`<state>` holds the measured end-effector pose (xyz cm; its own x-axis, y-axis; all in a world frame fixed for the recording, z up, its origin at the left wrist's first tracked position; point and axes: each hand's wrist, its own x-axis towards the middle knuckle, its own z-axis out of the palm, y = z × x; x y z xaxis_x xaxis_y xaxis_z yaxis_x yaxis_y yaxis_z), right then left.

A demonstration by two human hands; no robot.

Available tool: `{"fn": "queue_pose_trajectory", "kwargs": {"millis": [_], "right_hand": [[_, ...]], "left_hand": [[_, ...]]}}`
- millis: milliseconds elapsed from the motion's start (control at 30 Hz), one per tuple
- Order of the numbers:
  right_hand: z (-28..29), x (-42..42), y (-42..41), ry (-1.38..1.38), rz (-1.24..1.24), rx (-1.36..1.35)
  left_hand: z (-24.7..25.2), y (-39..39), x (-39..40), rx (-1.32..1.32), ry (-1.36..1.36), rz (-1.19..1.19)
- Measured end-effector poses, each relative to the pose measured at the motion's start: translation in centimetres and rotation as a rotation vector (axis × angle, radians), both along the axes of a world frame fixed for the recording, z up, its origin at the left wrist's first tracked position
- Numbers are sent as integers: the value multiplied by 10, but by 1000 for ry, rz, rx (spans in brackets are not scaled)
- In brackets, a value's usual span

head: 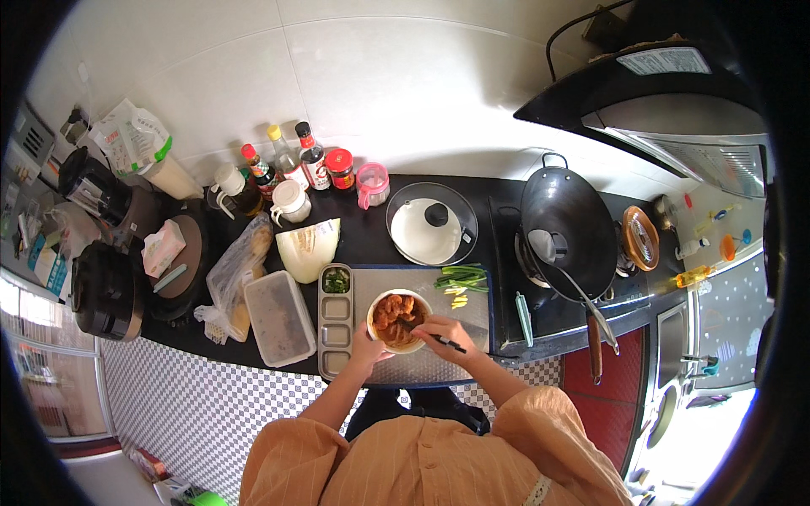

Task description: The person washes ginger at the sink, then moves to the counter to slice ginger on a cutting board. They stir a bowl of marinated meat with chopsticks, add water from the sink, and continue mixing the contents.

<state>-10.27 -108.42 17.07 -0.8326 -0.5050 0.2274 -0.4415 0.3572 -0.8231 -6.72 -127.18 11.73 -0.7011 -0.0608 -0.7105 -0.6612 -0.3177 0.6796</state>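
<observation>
My left hand (369, 348) grips the left side of a pale bowl (372, 318). Inside the bowl lie chunks of meat (397, 308) coated in reddish-brown sauce. A thin dark-handled utensil (450, 344) is held in my right hand (445, 335), its tip down in the meat; the exact kind cannot be made out. Beneath the bowl is a metal cutting board (459, 326). Green onion lengths (462, 278) and pale yellow strips (457, 296) rest at its upper right. Chopped greens (336, 280) fill the top compartment of a steel divided tray (335, 308) left of the bowl.
A wok (563, 215) with a metal ladle (585, 297) stands on the stove at right. Behind the board are a glass lid (465, 209) and a cut melon piece (310, 253). A plastic box (280, 319) sits left; sauce bottles (311, 158) line the wall.
</observation>
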Motion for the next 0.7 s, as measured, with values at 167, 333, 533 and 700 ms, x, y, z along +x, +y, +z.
{"fn": "queue_pose_trajectory", "kwargs": {"millis": [167,333,533,700], "right_hand": [[-5,3,20,-179,64,-6],[3,-4,15,-138,-116,52],[16,6,14,-451,-174,-22],[11,4,4,-99,-112,-43]], "left_hand": [[-6,-2,2,-15,-37,-1],[-6,1,0,-7,-21,-15],[4,-1,1,-20,-33,-7],[0,0,1,-25,-16,-23]]}}
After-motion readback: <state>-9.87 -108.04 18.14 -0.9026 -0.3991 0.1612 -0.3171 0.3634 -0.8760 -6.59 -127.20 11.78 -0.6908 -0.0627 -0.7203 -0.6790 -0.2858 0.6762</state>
